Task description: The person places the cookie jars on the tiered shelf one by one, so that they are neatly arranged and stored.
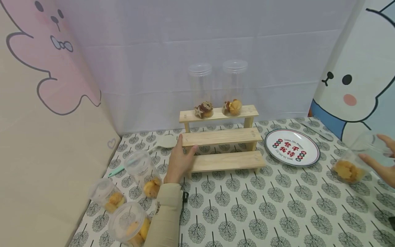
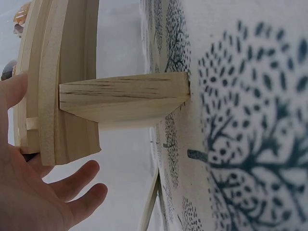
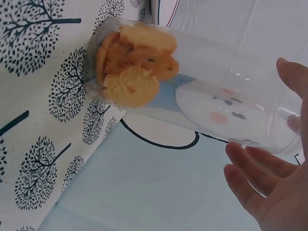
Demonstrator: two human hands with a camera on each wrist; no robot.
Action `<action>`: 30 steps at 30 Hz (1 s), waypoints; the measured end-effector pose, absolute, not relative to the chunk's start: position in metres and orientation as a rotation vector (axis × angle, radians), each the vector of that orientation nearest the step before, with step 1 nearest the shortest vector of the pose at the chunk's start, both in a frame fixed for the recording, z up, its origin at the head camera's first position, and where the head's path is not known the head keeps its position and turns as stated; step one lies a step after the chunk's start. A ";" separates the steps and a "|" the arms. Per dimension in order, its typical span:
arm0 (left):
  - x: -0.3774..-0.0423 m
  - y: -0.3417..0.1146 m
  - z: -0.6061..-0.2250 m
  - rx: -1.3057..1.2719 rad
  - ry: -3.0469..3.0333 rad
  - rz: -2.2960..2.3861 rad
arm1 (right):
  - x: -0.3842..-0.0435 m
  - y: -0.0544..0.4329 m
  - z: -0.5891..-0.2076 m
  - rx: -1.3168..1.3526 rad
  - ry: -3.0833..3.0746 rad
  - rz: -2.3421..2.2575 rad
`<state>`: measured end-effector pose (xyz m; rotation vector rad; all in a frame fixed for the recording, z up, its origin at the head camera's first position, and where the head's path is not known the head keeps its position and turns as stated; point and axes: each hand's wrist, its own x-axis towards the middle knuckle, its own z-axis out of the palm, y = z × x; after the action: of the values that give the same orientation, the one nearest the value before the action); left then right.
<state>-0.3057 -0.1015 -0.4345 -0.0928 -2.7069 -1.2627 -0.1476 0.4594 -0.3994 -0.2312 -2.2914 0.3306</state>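
Note:
My left hand [image 1: 180,159] grips the left end of the three-step wooden rack [image 1: 222,136] at its middle step. In the left wrist view, the thumb [image 2: 17,90] lies against the wood while two fingers stretch past the end. At the far right, my right hand [image 1: 382,161] holds a clear plastic jar [image 1: 355,157] round its lid end. Golden, round biscuits [image 3: 134,67] lie in the bottom of this jar, which stands on the patterned tablecloth. On the rack's top step are two tall lidded jars, one with a star biscuit and a sprinkled ring [image 1: 204,109], the other with mixed biscuits [image 1: 232,107].
Left of my left arm stand a tall jar [image 1: 143,173], a smaller jar [image 1: 108,195] and a wide jar [image 1: 129,224], all with baked pieces inside. A spatula [image 1: 166,141] lies behind them. Right of the rack are a printed plate [image 1: 292,147] and a knife [image 1: 318,131].

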 end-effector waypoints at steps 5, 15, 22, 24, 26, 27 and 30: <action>-0.306 -0.102 -0.435 -0.103 -2.704 -1.262 | -0.149 0.460 -0.400 -0.206 -2.258 0.324; -0.307 -0.102 -0.435 -0.083 -2.718 -1.265 | -0.149 0.458 -0.401 -0.221 -2.266 0.337; -0.307 -0.101 -0.433 -0.077 -2.728 -1.272 | -0.148 0.459 -0.401 -0.288 -2.305 0.346; -0.306 -0.101 -0.433 -0.076 -2.727 -1.273 | -0.148 0.458 -0.400 -0.286 -2.296 0.326; -0.306 -0.101 -0.434 -0.077 -2.723 -1.273 | -0.149 0.457 -0.399 -0.288 -2.293 0.311; -0.306 -0.101 -0.434 -0.077 -2.720 -1.275 | -0.149 0.457 -0.399 -0.286 -2.292 0.301; -0.306 -0.102 -0.434 -0.083 -2.715 -1.284 | -0.153 0.455 -0.397 -0.255 -2.296 0.302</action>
<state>-0.3063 -0.1017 -0.4344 -0.0833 -2.7149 -1.2836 -0.1526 0.4551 -0.3968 -0.2550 -2.2962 0.3021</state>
